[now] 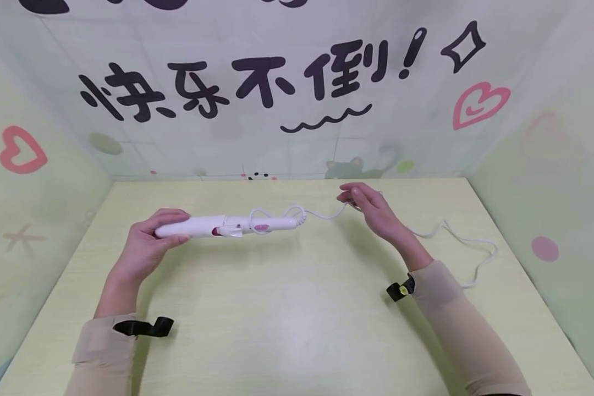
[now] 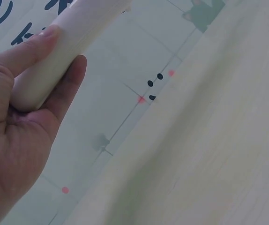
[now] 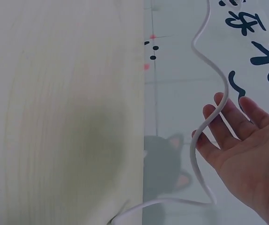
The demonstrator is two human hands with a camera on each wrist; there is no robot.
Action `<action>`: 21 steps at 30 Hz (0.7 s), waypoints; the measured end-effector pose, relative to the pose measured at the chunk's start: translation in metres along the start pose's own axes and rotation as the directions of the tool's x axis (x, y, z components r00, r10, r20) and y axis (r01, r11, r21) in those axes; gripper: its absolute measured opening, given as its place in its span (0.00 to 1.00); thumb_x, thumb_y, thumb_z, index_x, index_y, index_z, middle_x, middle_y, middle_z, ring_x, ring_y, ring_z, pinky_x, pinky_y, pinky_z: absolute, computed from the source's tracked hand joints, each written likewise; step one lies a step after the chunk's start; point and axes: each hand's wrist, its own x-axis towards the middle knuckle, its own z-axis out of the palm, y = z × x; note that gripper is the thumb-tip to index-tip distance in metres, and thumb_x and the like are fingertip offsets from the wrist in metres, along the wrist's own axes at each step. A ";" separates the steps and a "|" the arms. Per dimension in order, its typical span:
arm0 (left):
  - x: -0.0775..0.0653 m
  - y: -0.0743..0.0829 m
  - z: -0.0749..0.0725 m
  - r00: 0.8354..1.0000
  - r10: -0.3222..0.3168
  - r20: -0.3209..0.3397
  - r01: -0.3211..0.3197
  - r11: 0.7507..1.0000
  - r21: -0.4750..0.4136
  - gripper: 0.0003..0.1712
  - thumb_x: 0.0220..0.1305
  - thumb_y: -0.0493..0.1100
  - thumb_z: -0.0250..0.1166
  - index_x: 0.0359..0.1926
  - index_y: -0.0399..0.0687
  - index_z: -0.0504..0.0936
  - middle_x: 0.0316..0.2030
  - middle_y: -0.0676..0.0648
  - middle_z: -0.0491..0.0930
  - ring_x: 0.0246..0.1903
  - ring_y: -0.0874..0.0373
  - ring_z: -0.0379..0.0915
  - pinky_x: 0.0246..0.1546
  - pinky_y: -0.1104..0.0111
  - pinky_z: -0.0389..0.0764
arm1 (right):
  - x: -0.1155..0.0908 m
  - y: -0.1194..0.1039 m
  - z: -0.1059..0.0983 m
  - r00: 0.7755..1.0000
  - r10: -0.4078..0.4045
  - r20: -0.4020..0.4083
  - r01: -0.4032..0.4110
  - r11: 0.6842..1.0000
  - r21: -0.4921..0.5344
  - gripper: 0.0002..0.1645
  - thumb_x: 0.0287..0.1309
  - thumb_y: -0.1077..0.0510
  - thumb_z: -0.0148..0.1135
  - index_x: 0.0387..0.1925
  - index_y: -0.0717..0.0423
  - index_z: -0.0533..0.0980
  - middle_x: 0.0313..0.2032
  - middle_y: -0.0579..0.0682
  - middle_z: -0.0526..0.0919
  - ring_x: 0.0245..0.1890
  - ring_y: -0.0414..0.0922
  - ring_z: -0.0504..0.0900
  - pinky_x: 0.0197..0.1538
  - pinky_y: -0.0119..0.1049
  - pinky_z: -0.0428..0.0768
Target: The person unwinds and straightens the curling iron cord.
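Beige sleeves (image 1: 101, 357) lead to a left hand (image 1: 143, 245) gripping one end of a white curling iron (image 1: 198, 226) held crosswise above the table (image 1: 287, 308), pointing toward the right hand (image 1: 373, 212), its cord (image 3: 225, 86) crossing that hand's loosely spread fingers (image 3: 221, 130).

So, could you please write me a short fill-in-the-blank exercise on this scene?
1. The left hand grips an appliance coloured mainly ____.
2. In the head view, the appliance is to the ____ of the right hand.
3. The cord runs from the tip of the appliance toward the person's ____ hand.

Missing words: white; left; right.
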 end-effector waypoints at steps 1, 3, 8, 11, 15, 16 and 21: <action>0.000 0.001 0.000 1.000 0.004 0.001 -0.004 1.000 0.000 0.24 0.56 0.15 0.67 0.53 0.31 0.85 0.51 0.52 0.83 0.55 0.57 0.72 0.50 0.77 0.80 | 0.002 -0.001 0.001 1.000 -0.003 0.002 0.003 1.000 0.001 0.26 0.84 0.57 0.37 0.65 0.74 0.68 0.54 0.72 0.79 0.59 0.64 0.76 0.69 0.56 0.69; 0.000 0.002 0.000 1.000 0.007 0.007 -0.007 1.000 -0.004 0.24 0.56 0.15 0.66 0.53 0.31 0.85 0.51 0.52 0.82 0.55 0.57 0.72 0.51 0.77 0.80 | 0.005 -0.003 0.002 1.000 -0.008 0.001 0.008 1.000 0.002 0.26 0.84 0.57 0.36 0.65 0.74 0.68 0.54 0.72 0.79 0.58 0.65 0.76 0.68 0.57 0.70; 0.000 0.004 0.000 1.000 0.001 0.025 0.000 1.000 -0.004 0.24 0.56 0.15 0.66 0.53 0.32 0.85 0.52 0.52 0.82 0.55 0.56 0.72 0.51 0.76 0.80 | 0.010 -0.008 0.008 1.000 -0.018 0.004 0.018 1.000 0.009 0.26 0.84 0.56 0.35 0.65 0.73 0.68 0.54 0.72 0.80 0.58 0.65 0.77 0.68 0.56 0.71; -0.001 0.005 0.001 0.999 -0.005 0.037 0.005 1.000 -0.007 0.24 0.57 0.15 0.66 0.53 0.32 0.85 0.52 0.52 0.82 0.55 0.56 0.71 0.51 0.76 0.80 | 0.014 -0.009 0.015 0.999 -0.044 0.009 0.043 0.999 0.024 0.27 0.84 0.56 0.34 0.65 0.73 0.69 0.53 0.71 0.81 0.58 0.64 0.78 0.67 0.55 0.72; -0.001 0.005 0.002 0.999 -0.006 0.052 0.006 1.000 0.002 0.24 0.57 0.16 0.66 0.53 0.33 0.86 0.53 0.52 0.82 0.55 0.56 0.72 0.50 0.76 0.81 | 0.019 -0.009 0.029 0.995 -0.097 0.037 0.093 0.990 0.103 0.30 0.83 0.52 0.34 0.65 0.75 0.67 0.53 0.72 0.80 0.58 0.65 0.78 0.67 0.52 0.73; -0.001 0.006 0.002 0.998 -0.005 0.056 0.004 1.000 0.006 0.24 0.57 0.16 0.66 0.53 0.33 0.86 0.53 0.52 0.82 0.55 0.56 0.72 0.50 0.76 0.81 | 0.020 -0.010 0.033 0.993 -0.111 0.048 0.103 0.985 0.139 0.32 0.83 0.50 0.34 0.65 0.76 0.66 0.53 0.73 0.80 0.57 0.66 0.78 0.67 0.52 0.73; 0.000 0.007 0.005 0.997 0.008 0.072 -0.009 1.000 0.005 0.24 0.56 0.15 0.66 0.53 0.32 0.86 0.53 0.52 0.82 0.54 0.56 0.73 0.50 0.74 0.82 | 0.027 -0.011 0.054 0.975 -0.171 0.143 0.118 0.940 0.320 0.45 0.81 0.37 0.33 0.67 0.79 0.62 0.56 0.78 0.76 0.58 0.72 0.75 0.66 0.53 0.74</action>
